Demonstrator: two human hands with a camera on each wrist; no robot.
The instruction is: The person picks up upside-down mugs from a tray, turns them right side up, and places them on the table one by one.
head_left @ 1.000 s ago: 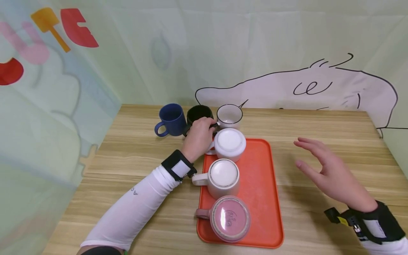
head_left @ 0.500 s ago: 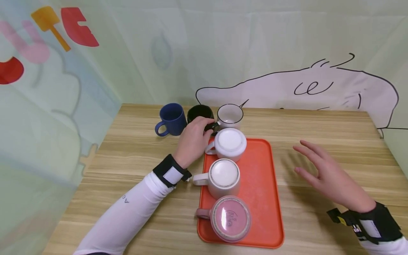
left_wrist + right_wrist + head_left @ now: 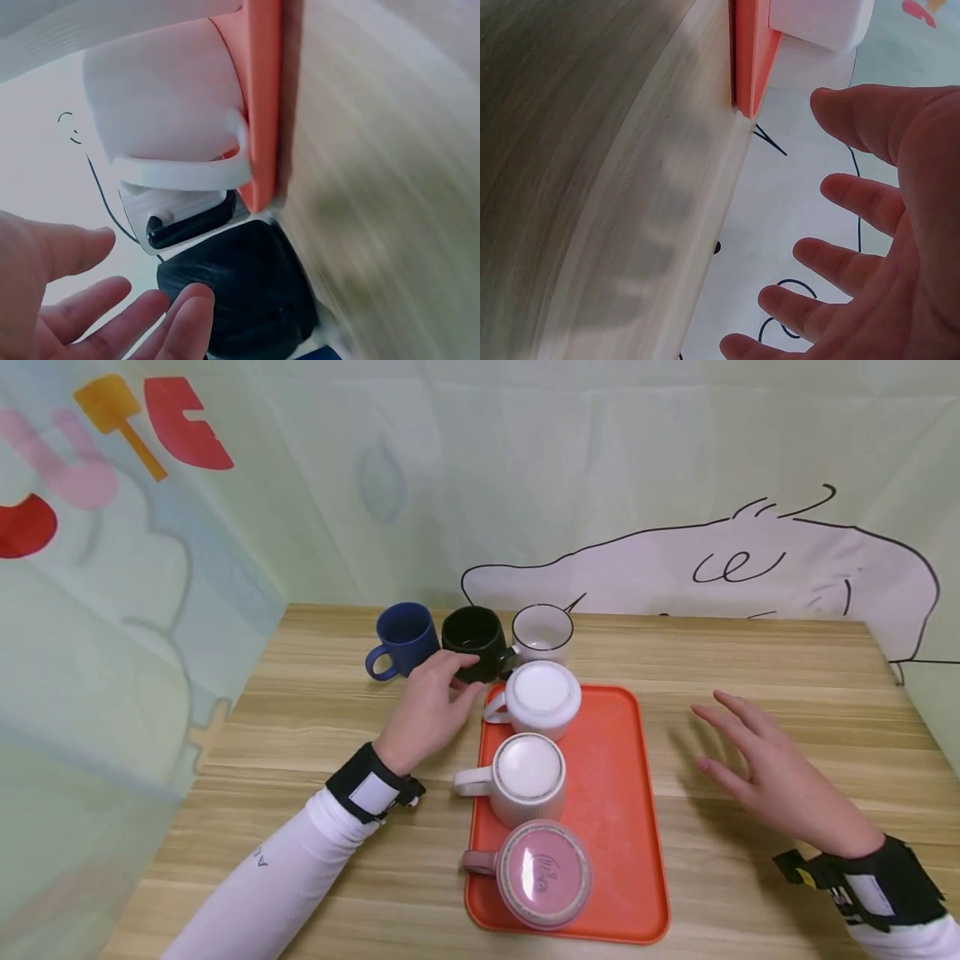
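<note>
Handle [image 3: 196,225], black and curved, on the dark-rimmed white mug [image 3: 542,631] lies beyond my left hand [image 3: 423,706], which has drawn back, fingers loose, holding nothing; rounded black mug [image 3: 474,631] stands just ahead. My right hand [image 3: 791,789] is relaxed, ungripping.

pale cartoon backdrop [image 3: 480,485] behind wooden table [image 3: 315,710]

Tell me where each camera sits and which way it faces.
Head: on the head, facing forward and down at the tray; left hand, right hand and sleeves show.
Left wrist: worn there, facing past left fingers toward the black mug.
Right wrist: worn there, facing past right fingers toward table and backdrop.
Head and left wrist share the black mug.
</note>
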